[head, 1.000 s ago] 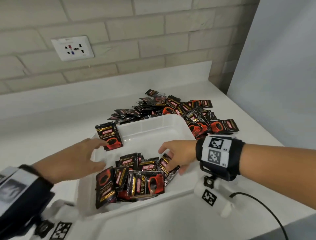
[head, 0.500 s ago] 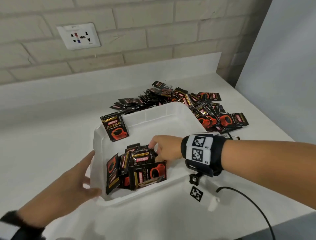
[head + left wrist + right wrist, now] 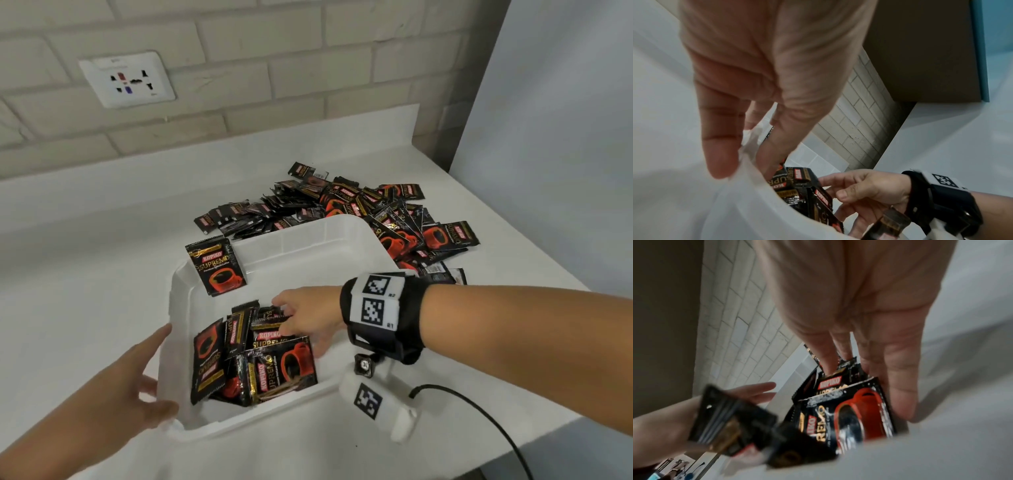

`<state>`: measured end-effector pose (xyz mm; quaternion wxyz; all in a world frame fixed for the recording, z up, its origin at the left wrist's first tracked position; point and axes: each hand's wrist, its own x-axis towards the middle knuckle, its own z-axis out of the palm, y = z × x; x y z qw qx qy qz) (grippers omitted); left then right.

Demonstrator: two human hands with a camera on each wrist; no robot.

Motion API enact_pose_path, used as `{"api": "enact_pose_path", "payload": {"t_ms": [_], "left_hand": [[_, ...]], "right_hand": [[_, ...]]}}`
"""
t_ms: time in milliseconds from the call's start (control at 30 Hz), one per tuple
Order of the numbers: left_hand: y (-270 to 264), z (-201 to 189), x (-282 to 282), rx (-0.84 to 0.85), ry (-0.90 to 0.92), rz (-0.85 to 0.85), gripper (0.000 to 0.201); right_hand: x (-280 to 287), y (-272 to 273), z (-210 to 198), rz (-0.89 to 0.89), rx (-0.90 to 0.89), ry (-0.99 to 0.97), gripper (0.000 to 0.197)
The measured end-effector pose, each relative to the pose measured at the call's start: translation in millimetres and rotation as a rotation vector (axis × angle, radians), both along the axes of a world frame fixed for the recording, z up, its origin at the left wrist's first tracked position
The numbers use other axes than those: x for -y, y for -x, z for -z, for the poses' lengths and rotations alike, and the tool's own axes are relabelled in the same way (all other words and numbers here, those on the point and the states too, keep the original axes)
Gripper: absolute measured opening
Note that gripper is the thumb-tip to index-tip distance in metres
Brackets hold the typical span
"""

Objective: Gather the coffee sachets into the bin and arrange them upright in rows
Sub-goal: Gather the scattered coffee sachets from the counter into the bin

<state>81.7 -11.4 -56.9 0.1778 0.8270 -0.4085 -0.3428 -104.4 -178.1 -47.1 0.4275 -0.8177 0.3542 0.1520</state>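
Observation:
A white plastic bin stands on the white counter. Several black-and-red coffee sachets stand bunched in its near left part, some leaning. My right hand reaches in from the right and grips that bunch, fingers behind it and thumb at its front right. My left hand holds the bin's near left wall, fingers straight along the outside and thumb over the rim. One sachet leans on the far left corner. A loose pile of sachets lies behind and to the right of the bin.
A wall socket sits on the brick wall behind the counter. A grey panel closes off the right side. The counter's front right edge runs close by, and a black cable trails from my right wrist across it.
My left hand has dropped from the leaning sachet at the far corner to the bin's near left wall. My right hand has moved left, deeper into the bunch of sachets.

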Motion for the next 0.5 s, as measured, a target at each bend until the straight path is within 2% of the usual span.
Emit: {"api": "enact_pose_path", "payload": {"t_ms": [133, 233, 300, 400, 500], "left_hand": [[-4, 2, 3, -0.037, -0.016, 0.002, 0.093], [-5, 3, 4, -0.015, 0.019, 0.004, 0.093], [-6, 6, 2, 0.02, 0.056, -0.005, 0.095], [-13, 10, 1, 0.055, 0.14, -0.049, 0.107], [-28, 14, 5, 0.185, 0.178, -0.012, 0.123]], "right_hand": [[10, 11, -9, 0.053, -0.016, -0.126, 0.059], [35, 38, -33, 0.112, 0.048, -0.128, 0.048], [57, 64, -53, 0.231, 0.149, -0.128, 0.039], [94, 107, -70, 0.441, 0.231, 0.013, 0.032], [130, 141, -55, 0.577, 0.112, 0.262, 0.04]]}}
